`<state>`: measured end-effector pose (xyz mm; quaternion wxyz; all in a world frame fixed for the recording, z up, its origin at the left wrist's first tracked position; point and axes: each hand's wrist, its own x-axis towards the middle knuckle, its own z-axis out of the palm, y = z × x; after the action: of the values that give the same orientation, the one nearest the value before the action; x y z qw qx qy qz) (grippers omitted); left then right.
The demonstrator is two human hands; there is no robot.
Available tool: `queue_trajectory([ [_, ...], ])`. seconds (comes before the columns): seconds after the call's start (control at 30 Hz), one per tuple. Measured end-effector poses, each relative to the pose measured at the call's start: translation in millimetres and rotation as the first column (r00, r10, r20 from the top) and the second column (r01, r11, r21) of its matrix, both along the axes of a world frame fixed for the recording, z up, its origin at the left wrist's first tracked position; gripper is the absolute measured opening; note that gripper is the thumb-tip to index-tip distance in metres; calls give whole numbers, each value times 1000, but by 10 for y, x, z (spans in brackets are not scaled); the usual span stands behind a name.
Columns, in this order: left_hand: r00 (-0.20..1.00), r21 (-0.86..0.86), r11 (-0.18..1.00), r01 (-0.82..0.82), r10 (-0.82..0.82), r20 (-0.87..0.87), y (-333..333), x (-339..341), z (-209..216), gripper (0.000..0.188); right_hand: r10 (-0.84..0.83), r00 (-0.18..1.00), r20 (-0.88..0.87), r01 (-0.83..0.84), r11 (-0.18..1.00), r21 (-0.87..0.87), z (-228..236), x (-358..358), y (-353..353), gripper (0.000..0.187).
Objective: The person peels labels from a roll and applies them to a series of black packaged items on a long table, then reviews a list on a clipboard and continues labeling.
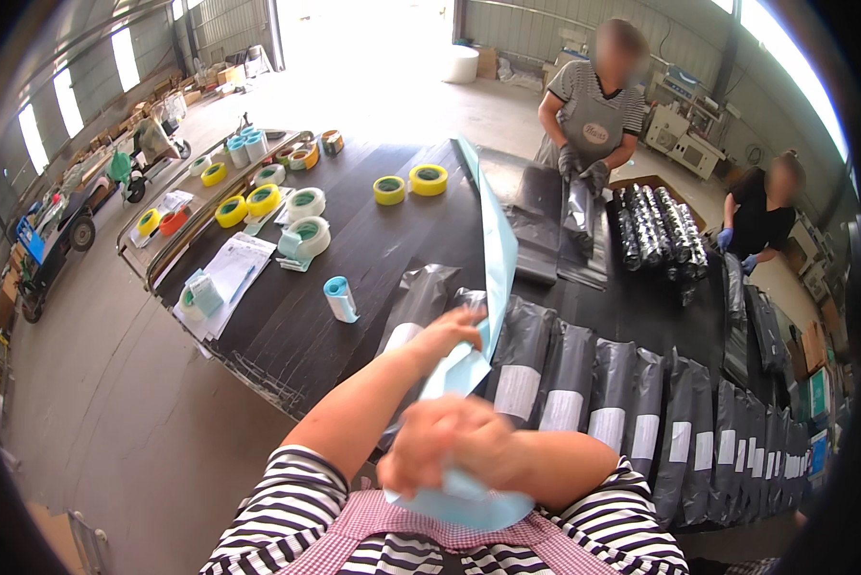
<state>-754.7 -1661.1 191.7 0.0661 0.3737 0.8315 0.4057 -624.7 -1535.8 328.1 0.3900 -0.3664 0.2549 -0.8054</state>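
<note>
A long light-blue backing strip [499, 259] runs from the far part of the black table toward my body, twisted and folded along the way. My left hand [453, 337] reaches forward with fingers curled on the strip, above the grey plastic packages. Close to my chest, my right hand [454, 443] is closed in a fist round the strip's near part and is slightly blurred. A loose end [478, 508] of the strip hangs below this fist. Beside my hands lies a row of dark grey packages [520, 369] with white labels.
A small light-blue label roll [339, 299], yellow tape rolls [429, 179], clear tape rolls [305, 238] and papers [229, 278] lie at left. Across the table, a gloved person [593, 115] handles packages beside silvery-black bundles [653, 228]. Another person [761, 211] works at right.
</note>
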Motion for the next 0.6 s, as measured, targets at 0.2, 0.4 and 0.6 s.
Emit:
queue_trajectory([
  [0.2,726,660,747,-76,-413,550,-760,1484,434,35,-921,374,-106,855,298,424,-686,-1503,1078,25],
  [0.4,737,539,646,-540,54,674,-1762,3183,861,51,-787,410,-461,672,-81,736,-1877,-2420,725,117],
  [0.6,359,292,358,-887,138,923,-2039,4294,1191,47,-270,676,-686,489,-532,691,-1620,-2735,-110,140],
])
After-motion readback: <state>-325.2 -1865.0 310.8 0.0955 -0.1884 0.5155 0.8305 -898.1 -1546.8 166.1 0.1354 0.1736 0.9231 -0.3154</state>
